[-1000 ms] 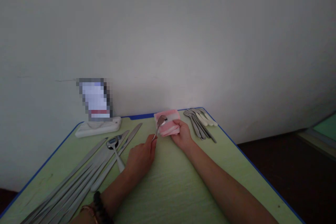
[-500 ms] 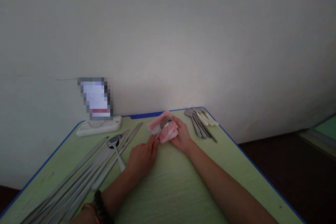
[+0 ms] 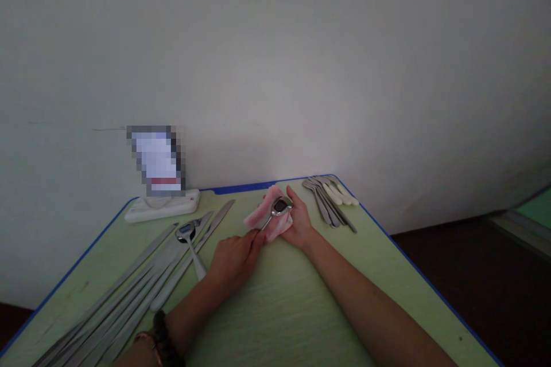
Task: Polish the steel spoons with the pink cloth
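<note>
My left hand [image 3: 239, 258] is closed round the handle of a shiny metal spoon [image 3: 280, 206], its bowl pointing away from me to the right. Beneath the bowl, a pink and white cloth [image 3: 262, 217] rests in my right hand [image 3: 299, 221], whose thumb stands up beside the bowl. Most of the right fingers are hidden behind the cloth. Close to my left forearm lies another spoon [image 3: 186, 233], on top of a spread of several table knives [image 3: 142, 281]. To the right of my right hand is a group of cutlery [image 3: 325, 206], some pieces with cream handles.
The green table [image 3: 275, 321] has a blue edge and stands against a pale wall [image 3: 301, 69]. At its back left, a blurred-out phone-like screen [image 3: 155, 160] stands by a white power strip [image 3: 166, 206]. Dark floor shows on the right.
The spoon bowl has shifted slightly right and down over the cloth. The cloth has folded up more on its left side, and my right thumb has lifted away from it.
</note>
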Available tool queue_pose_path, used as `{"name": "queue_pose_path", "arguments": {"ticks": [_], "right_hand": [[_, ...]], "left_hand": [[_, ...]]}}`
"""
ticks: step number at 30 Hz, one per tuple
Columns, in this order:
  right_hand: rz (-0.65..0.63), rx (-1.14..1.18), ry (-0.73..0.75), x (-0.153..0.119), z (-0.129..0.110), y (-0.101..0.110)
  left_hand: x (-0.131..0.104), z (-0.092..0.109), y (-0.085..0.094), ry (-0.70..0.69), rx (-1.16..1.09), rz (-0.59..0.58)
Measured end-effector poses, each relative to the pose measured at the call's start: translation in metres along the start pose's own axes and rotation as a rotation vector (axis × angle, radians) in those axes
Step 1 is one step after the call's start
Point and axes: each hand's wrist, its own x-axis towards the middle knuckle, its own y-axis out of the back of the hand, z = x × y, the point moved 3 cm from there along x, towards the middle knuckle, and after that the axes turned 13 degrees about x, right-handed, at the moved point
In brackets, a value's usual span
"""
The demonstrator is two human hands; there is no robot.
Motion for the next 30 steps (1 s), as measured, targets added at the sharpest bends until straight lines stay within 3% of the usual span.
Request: {"name": "queue_pose_path", "arguments": {"ticks": [8, 11, 18, 30], "right_hand": [[0.099, 0.059, 0.309, 0.003, -0.013, 0.01], [0.117, 0.063, 0.36, 0.004, -0.016, 0.015], [0.012, -0.023, 0.203, 0.005, -0.007, 0.007], [0.068, -0.026, 0.166, 0.005, -0.003, 0.006]], "left_hand": [[0.0, -0.002, -0.001, 0.056, -0.078, 0.001], [0.001, -0.004, -0.002, 0.09, -0.148, 0.021], [0.001, -0.006, 0.001, 0.147, -0.238, 0.054], [0.004, -0.007, -0.005, 0.138, -0.224, 0.08]]}}
